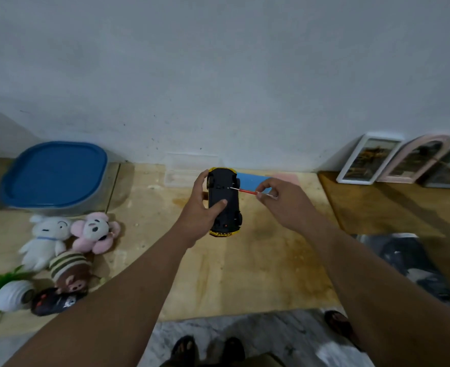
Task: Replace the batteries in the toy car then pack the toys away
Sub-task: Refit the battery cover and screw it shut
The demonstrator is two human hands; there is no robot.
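My left hand (201, 207) grips a yellow toy car (225, 186) turned upside down, its black underside facing me, above the wooden table (258, 260). My thumb lies across the underside. My right hand (276, 197) pinches a small red-handled screwdriver (246, 191) whose metal tip touches the car's underside near its far end. At the left lie a white plush rabbit (45, 241), a pink plush (95, 231), a striped brown plush (69, 271) and a black remote control (53, 301).
A grey bin with a blue lid (54, 173) stands at the back left. A clear plastic box (181, 169) and blue and pink cards (253, 177) lie behind the car. Picture frames (366, 158) lean on the wall at right. A white round object (12, 295) and green plastic sit far left.
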